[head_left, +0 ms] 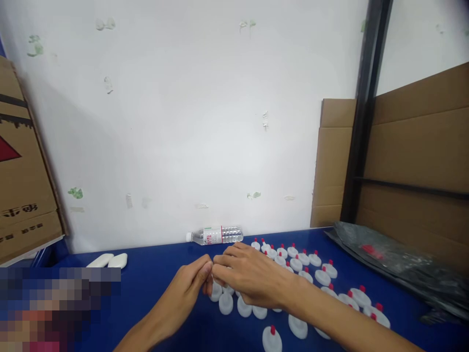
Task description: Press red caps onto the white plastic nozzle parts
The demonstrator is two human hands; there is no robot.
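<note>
My left hand (188,288) and my right hand (251,276) meet fingertip to fingertip above the blue table (161,274). Both are pinched closed around something small that I cannot make out. Under and around them stand several white caps (226,303), many with red tips (271,338), spread from the middle of the table to the right.
A clear water bottle (216,235) lies on its side against the white wall. Two white oblong pieces (109,260) lie at the left. Cardboard boxes (22,186) stand left and right. A dark plastic bag (395,259) lies at the right edge.
</note>
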